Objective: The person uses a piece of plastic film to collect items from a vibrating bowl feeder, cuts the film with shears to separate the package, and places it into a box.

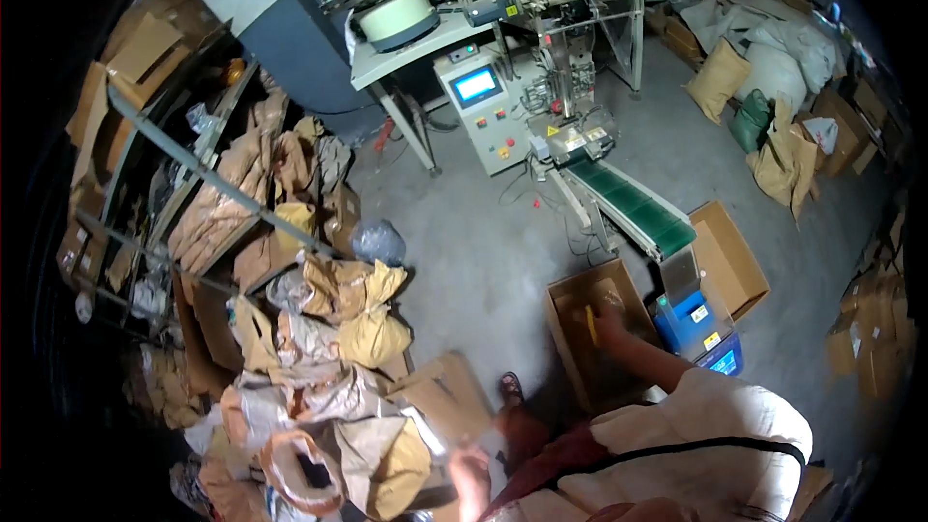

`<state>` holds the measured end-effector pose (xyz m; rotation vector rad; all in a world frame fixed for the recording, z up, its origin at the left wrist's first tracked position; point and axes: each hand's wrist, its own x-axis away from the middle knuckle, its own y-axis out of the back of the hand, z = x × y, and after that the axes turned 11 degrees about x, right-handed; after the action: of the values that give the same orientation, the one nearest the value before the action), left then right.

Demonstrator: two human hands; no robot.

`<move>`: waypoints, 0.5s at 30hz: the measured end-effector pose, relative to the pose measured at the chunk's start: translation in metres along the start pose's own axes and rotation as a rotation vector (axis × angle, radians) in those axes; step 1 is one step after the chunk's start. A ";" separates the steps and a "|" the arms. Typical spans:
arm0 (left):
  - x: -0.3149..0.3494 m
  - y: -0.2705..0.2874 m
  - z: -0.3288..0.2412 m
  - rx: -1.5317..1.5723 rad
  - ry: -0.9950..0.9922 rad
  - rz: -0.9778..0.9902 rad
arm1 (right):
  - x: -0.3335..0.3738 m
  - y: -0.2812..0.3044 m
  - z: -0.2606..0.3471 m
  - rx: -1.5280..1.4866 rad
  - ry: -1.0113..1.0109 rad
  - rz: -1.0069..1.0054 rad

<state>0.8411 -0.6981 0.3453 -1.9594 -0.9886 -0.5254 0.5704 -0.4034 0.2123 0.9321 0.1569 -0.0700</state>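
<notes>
My right hand reaches down into an open cardboard box on the floor. Its fingers are closed round a slim yellow object, whose exact kind is too small to make out. Something clear and shiny, perhaps plastic, lies at the far end inside that box. Low in the picture, my left hand is blurred and brightly lit, so its fingers cannot be read. It is nearest to a flat brown cardboard piece and a pale strip beside it.
A green conveyor slopes from a packing machine with a lit screen toward the boxes. Right of my box stand a blue device and another open carton. Paper sacks and shelving crowd the left; more sacks lie far right.
</notes>
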 end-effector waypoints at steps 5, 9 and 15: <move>-0.153 -0.042 -0.103 0.110 0.123 0.231 | -0.096 -0.020 0.052 -0.895 -0.403 -0.100; -0.243 -0.166 -0.139 -0.477 0.006 0.325 | -0.151 0.016 0.078 -0.880 -0.429 -0.137; -0.350 -0.304 -0.125 -0.784 -0.018 0.699 | -0.244 0.069 0.081 -0.634 -0.593 -0.393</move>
<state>0.3891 -0.8602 0.3325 -2.8053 -0.0165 -0.5204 0.3471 -0.4291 0.3550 0.2108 -0.1867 -0.6185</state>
